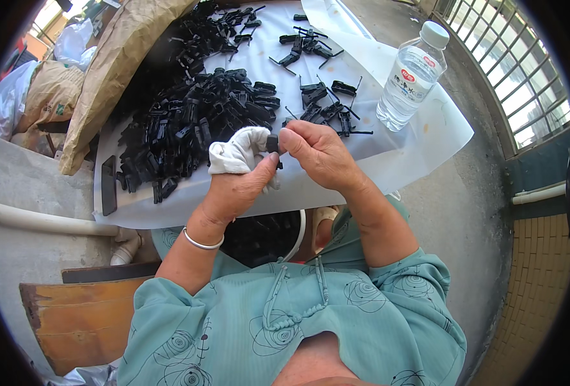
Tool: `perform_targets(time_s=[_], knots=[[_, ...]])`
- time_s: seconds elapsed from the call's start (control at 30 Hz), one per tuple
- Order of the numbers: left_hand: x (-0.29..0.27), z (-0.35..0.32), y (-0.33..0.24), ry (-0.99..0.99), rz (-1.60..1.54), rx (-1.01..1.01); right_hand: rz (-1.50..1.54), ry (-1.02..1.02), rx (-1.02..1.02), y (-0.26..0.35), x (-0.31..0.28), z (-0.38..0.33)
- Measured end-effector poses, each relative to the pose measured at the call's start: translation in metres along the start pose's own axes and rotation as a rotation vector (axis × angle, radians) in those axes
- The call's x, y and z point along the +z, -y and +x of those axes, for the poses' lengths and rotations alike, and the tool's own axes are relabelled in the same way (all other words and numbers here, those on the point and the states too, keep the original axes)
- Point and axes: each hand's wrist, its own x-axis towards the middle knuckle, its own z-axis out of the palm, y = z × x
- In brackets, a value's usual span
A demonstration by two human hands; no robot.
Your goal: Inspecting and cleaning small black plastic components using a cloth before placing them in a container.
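My left hand (pixel 243 166), in a white glove that leaves the thumb bare, is closed around a small black plastic part (pixel 272 143). From the other side, my right hand (pixel 320 154) pinches at the same part with bare thumb and fingertips. Most of the part is hidden by my fingers. Both hands are above the near edge of a white sheet (pixel 420 164) covering the table. Just beyond my left hand lies a large heap of black plastic parts (pixel 195 119). Several looser black pieces (pixel 323 106) with thin rods sticking out lie beyond my right hand.
A clear water bottle (pixel 406 87) with a white cap stands at the right of the table. A dark flat phone-like slab (pixel 108 186) lies at the left edge. Brown paper (pixel 114 71) rises beside the heap. Below the table, a bucket (pixel 301 228) holds black parts.
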Motion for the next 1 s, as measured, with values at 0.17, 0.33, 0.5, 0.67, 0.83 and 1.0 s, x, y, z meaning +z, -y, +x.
perform_targets(time_s=[0.17, 0.33, 0.5, 0.67, 0.83, 1.0], knots=[[0.006, -0.001, 0.004, -0.154, 0.181, 0.054, -0.225, 0.076, -0.172, -0.002, 0.004, -0.003], [0.004, 0.000, 0.015, -0.220, 0.555, 0.419, -0.142, 0.000, -0.042, -0.005, 0.015, -0.002], [-0.001, 0.000, 0.011, -0.208, 0.648, 0.440, -0.098, 0.058, -0.037, -0.008, 0.012, 0.000], [-0.011, 0.002, -0.001, -0.118, -0.052, 0.083, -0.392, 0.186, -0.035, 0.004, -0.005, -0.002], [-0.011, 0.002, 0.000, -0.127, -0.066, 0.058, -0.297, 0.076, -0.236, -0.008, -0.008, -0.001], [-0.001, -0.004, -0.005, 0.075, -0.004, -0.028, -0.039, -0.062, -0.262, -0.003, 0.004, -0.001]])
